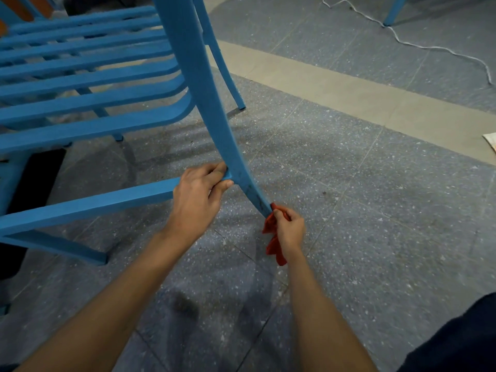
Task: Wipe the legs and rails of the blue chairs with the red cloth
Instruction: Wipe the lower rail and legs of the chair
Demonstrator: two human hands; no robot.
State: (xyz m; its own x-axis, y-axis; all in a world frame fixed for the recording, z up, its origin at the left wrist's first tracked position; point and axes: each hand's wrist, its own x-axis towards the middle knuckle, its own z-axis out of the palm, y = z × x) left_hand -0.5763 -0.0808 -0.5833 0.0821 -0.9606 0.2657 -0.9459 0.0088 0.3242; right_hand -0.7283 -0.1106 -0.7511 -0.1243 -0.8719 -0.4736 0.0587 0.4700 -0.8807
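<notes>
Two bare forearms reach in from the lower edge, beside a patch of dark clothing (461, 342). Beneath them spreads the grey speckled tile floor (375, 210). The blue slatted metal chair (88, 84) fills the upper left, its curved rear leg (214, 116) sweeping down to the middle. A blue side rail (107, 202) meets that leg low down.

The left grip (198, 189) is curled round the rail at that joint and steadies the chair. The right grip (290, 229) pinches the crumpled red cloth (273, 245) against the foot of the leg, with the cloth's tail hanging below the palm.

The bunched cloth probably could slide off the foot. Its loose tail may drag on the floor and pick up grit. The dark smudges (252, 191) above the cloth, and the joint under the left grip, risk being missed.
</notes>
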